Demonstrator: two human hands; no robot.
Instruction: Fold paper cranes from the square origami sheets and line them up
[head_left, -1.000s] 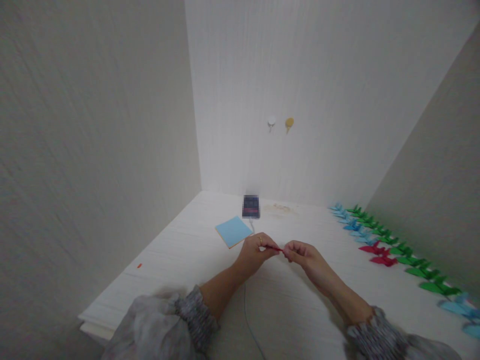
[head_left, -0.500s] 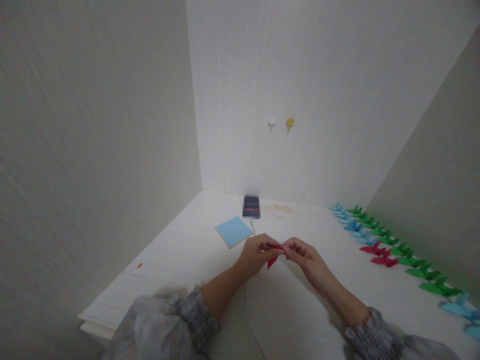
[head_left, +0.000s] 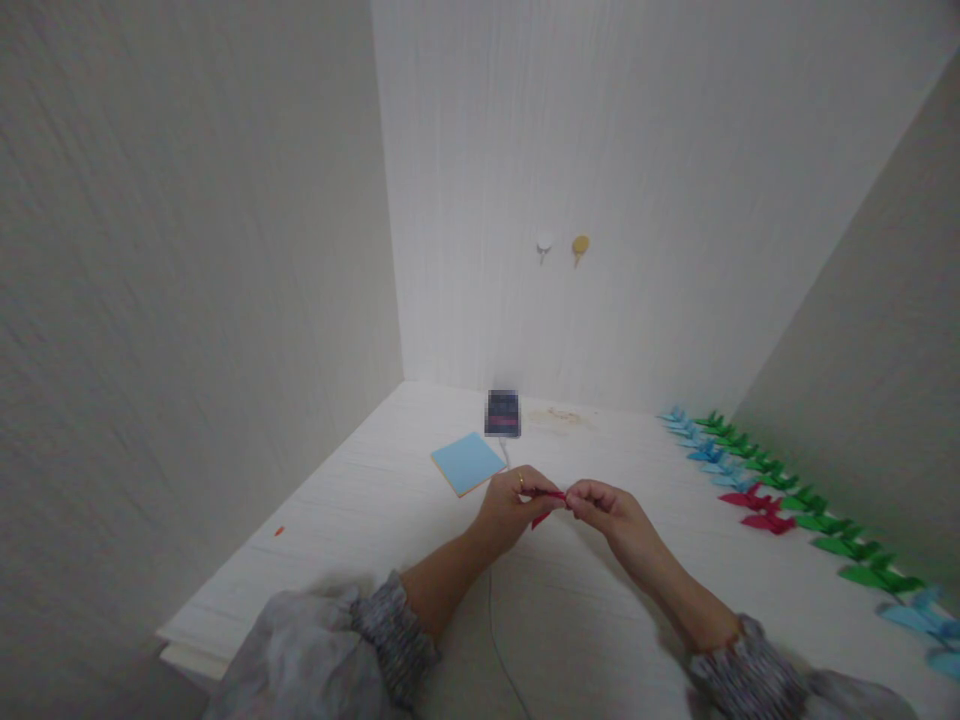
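Observation:
Between my hands, above the table, is a small folded piece of red paper (head_left: 540, 520), mostly hidden by my fingers. My left hand (head_left: 516, 505), with a ring on one finger, pinches it between thumb and fingers; a red corner sticks out below. The thumb and fingertips of my right hand (head_left: 604, 508) are closed on the paper's right end. Just beyond my left hand lies a square stack of light blue paper (head_left: 469, 463) with an orange edge.
A phone (head_left: 502, 413), its screen blurred, stands at the back wall with a cable (head_left: 493, 620) running toward me. Rows of folded green (head_left: 821, 520), blue (head_left: 709, 453) and red paper birds (head_left: 769, 517) line the right side. An orange scrap (head_left: 280, 531) lies on the left.
The red corner hanging below my left hand shows less now and has shifted slightly left and up. Both hands keep their pinch in nearly the same place.

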